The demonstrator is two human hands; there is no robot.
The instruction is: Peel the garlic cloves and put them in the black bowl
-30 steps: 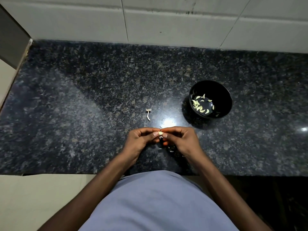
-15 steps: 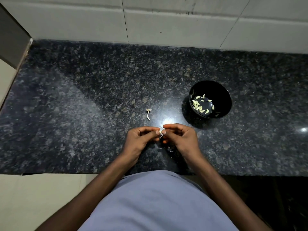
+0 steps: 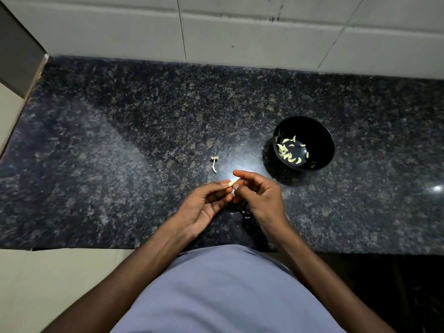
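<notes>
Granite counter [image 3: 120, 164] carried everything. One black bowl [image 3: 322, 131] sat toward its right side, near the hands for short drops, holding roughly a dozen peeled cloves [image 3: 288, 153]. Two hands met near the front edge: left hand [image 3: 204, 207] and right hand [image 3: 260, 195] both pinched one garlic clove [image 3: 231, 183] at the fingertips, other fingers loosely curled, probably stripping skin. One bare stem [image 3: 214, 163] lay mid-counter, discarded.

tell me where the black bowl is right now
In the head view the black bowl sits right of centre on the counter, just beyond the right hand.
</notes>
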